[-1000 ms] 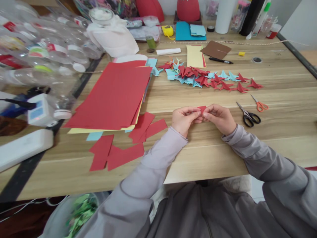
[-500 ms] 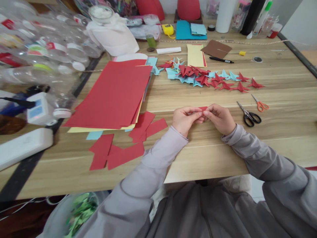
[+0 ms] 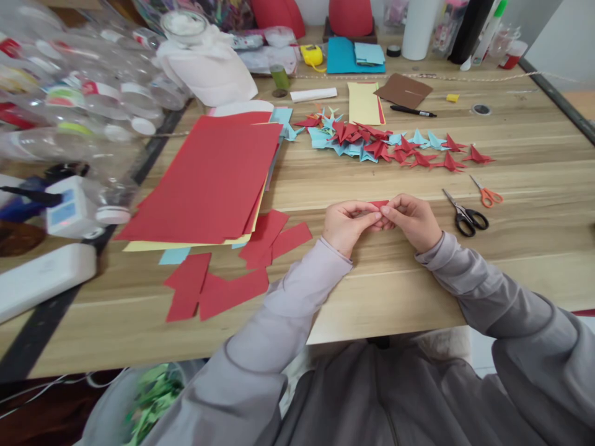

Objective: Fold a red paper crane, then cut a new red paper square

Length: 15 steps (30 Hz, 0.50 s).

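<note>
A small red paper piece (image 3: 380,203) is pinched between my two hands above the wooden table (image 3: 395,297); the fingers cover most of it. My left hand (image 3: 348,224) grips its left side, thumb and fingers pressed together. From the right, my right hand (image 3: 411,220) pinches the same piece, and the fingertips of both hands touch. Cut red paper pieces (image 3: 235,292) lie to the left of my hands. Beyond the hands lies a row of folded red and light-blue paper figures (image 3: 379,148).
Large red sheets (image 3: 209,179) are stacked at the left. Black-handled scissors (image 3: 470,221) and orange-handled scissors (image 3: 491,197) lie to the right. Plastic bottles (image 3: 102,93) crowd the far left. A white power strip (image 3: 46,279) sits at the left edge. A black pen (image 3: 413,111) lies farther back.
The view has shifted slightly, so the table items appear a little further left. Both hands keep their pinch on the red paper, with almost no visible movement.
</note>
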Motion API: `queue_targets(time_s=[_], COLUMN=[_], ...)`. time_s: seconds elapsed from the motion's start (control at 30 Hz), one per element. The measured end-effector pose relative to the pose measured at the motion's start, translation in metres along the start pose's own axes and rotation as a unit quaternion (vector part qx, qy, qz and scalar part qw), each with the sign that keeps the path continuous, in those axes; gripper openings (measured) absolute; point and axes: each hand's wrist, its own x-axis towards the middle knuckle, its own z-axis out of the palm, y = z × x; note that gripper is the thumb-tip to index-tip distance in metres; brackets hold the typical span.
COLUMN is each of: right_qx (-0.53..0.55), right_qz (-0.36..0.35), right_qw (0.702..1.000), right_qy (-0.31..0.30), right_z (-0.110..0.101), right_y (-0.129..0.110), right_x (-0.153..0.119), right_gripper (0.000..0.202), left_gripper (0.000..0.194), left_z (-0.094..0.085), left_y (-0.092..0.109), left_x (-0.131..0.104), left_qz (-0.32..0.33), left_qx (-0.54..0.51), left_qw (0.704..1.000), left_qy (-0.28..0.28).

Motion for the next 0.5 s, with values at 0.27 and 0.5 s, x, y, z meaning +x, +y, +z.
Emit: queue_targets(time_s=[0.27,0.5], right_qx=[0.021,0.027], right_qz=[-0.010,-0.018], right_qw=[0.997,0.998], right_qy=[0.072,0.046], right_z=[-0.0001,0.0001], right_y=[-0.0032,-0.0007], right_x=[-0.0008,0.0002], right_gripper=[0.039,0.037], left_gripper=[0.027,0.022], left_z=[-0.0018,-0.0006], left_y=[0.0009,0.0006], left_x=[0.0029,0.0016], left_qz=[-0.009,-0.002], left_qx=[-0.025,-0.020], left_qw=[0.999,1.000], left_qy=[0.027,0.012])
